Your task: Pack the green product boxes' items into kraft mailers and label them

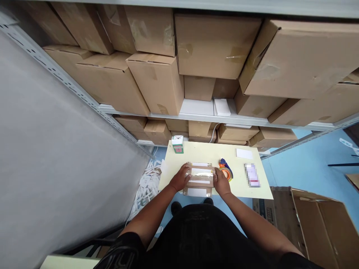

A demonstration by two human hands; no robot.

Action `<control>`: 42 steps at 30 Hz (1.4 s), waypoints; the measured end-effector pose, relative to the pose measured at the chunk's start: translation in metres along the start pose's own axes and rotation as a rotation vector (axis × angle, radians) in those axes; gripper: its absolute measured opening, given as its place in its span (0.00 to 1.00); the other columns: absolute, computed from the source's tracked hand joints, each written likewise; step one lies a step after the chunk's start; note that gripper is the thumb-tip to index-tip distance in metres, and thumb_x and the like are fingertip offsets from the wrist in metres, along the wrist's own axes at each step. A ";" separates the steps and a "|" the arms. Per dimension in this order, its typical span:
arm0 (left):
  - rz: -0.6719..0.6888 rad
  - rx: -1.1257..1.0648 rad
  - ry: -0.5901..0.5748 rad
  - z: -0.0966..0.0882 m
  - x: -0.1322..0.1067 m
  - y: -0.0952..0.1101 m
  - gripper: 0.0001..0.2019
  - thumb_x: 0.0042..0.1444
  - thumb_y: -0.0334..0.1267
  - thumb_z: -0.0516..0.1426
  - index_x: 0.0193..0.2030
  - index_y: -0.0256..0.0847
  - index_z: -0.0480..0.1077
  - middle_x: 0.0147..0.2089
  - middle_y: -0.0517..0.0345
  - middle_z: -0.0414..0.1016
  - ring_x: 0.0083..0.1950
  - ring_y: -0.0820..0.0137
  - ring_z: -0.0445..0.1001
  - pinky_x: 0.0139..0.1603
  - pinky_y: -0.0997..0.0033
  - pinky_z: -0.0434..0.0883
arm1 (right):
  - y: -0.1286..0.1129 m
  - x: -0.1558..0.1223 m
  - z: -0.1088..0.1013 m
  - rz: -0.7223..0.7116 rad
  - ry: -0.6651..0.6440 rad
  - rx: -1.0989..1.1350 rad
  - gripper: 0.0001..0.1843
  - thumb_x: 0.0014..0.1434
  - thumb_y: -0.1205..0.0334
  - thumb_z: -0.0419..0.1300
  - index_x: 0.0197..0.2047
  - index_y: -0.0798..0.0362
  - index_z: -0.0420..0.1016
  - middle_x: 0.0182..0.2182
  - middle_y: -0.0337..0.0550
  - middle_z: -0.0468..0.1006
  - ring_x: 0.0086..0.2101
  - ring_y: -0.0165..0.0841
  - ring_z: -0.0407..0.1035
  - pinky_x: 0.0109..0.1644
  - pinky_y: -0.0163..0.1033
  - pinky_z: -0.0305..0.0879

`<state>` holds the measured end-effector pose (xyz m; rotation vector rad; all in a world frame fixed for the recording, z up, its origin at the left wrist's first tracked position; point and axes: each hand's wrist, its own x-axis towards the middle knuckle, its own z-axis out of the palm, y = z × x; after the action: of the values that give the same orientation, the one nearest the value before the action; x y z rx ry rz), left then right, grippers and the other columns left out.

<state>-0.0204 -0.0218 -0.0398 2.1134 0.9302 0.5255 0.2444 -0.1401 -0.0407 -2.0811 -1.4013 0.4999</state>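
Note:
A small flat cardboard parcel (200, 180) with white labels and clear tape across it lies on the pale yellow table (207, 153). My left hand (181, 177) presses on its left end, fingers curled over the edge. My right hand (221, 183) rests on its right end with fingers laid against the side. An orange and blue tape dispenser (226, 170) sits just right of my right hand.
A small green and white box (177, 144) stands at the table's far left corner. A white card (244, 153) and a white packet (252, 175) lie to the right. Metal shelves (196, 116) hold many cardboard boxes behind. An open carton (322, 220) stands right. White scraps (147, 183) litter the floor.

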 end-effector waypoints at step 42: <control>-0.766 -0.753 0.146 -0.011 0.024 0.067 0.32 0.65 0.66 0.46 0.43 0.38 0.78 0.50 0.47 0.82 0.54 0.57 0.77 0.56 0.61 0.69 | -0.084 0.027 -0.090 -0.435 -0.155 -0.254 0.32 0.57 0.67 0.59 0.65 0.55 0.61 0.52 0.56 0.71 0.49 0.47 0.68 0.55 0.50 0.67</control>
<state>0.0186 -0.0283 0.0202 0.9610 1.2753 0.5102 0.2486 -0.1144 0.0823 -1.8689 -2.0333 0.3179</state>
